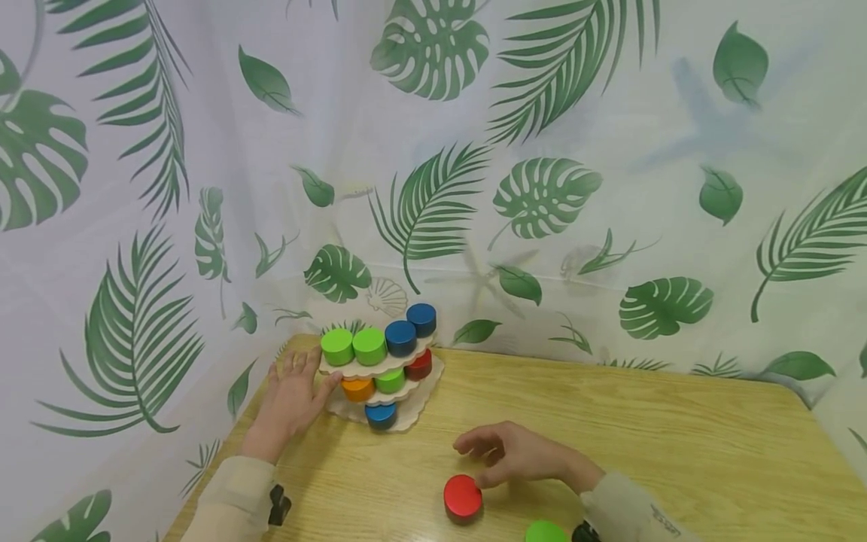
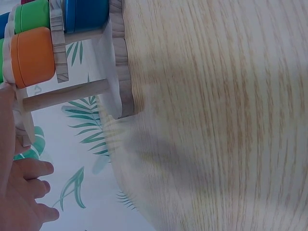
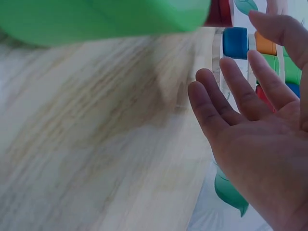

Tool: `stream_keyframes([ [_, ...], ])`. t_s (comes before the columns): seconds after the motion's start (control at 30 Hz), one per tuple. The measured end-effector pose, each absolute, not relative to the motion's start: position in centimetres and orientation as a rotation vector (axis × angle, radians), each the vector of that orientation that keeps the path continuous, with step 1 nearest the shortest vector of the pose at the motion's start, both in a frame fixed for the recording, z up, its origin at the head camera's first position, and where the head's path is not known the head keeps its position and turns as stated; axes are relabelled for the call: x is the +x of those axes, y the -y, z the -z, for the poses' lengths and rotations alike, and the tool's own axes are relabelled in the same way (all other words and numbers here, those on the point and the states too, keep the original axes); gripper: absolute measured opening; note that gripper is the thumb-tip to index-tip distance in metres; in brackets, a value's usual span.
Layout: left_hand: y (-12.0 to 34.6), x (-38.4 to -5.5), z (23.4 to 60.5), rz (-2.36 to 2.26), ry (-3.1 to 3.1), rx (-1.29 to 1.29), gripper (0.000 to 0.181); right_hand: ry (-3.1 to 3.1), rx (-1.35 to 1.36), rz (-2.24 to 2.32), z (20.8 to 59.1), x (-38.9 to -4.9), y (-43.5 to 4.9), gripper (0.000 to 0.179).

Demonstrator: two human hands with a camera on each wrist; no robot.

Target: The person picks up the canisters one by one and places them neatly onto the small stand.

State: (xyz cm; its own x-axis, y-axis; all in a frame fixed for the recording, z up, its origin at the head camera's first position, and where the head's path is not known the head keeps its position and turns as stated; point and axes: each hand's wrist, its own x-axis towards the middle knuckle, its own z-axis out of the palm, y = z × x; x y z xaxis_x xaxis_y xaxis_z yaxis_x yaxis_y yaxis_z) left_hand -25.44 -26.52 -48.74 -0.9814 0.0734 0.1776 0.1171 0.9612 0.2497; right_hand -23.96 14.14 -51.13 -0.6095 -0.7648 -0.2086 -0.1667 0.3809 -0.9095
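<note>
A three-tier wooden stand (image 1: 418, 403) with scalloped shelves stands at the back left of the table. Green discs (image 1: 369, 346) and blue discs (image 1: 401, 338) line its top shelf. Below are an orange disc (image 1: 357, 389), a green one, a red one (image 1: 419, 366) and, lowest, a blue disc (image 1: 381, 415). My left hand (image 1: 291, 395) is at the stand's left side, thumb at the top shelf's edge, other fingers extended. My right hand (image 1: 521, 455) hovers with spread, slightly bent fingers, holding nothing. Its thumb overlaps the edge of a loose red disc (image 1: 463, 498) in the head view.
A loose green disc (image 1: 546, 531) lies by my right wrist at the bottom edge of the head view. The wooden table (image 1: 650, 421) meets a leaf-print curtain (image 1: 569, 286) at the back and left. The stand sits close to that curtain.
</note>
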Motion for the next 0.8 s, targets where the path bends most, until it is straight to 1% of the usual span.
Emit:
stream_keyframes([
  [0.37,26.5,-25.5,48.9,0.406,2.939,-0.148,0.080,-1.966,-0.787,1.203,51.6,-23.7,-14.0,0.058],
  [0.6,26.4,-25.4,48.8,0.418,2.938,-0.148,0.079,-1.966,-0.828,1.190,51.9,-23.5,-14.1,0.063],
  [0.8,26.4,-25.3,48.7,0.420,2.945,-0.141,0.079,-1.969,-0.856,1.172,52.3,-23.2,-14.2,0.064],
])
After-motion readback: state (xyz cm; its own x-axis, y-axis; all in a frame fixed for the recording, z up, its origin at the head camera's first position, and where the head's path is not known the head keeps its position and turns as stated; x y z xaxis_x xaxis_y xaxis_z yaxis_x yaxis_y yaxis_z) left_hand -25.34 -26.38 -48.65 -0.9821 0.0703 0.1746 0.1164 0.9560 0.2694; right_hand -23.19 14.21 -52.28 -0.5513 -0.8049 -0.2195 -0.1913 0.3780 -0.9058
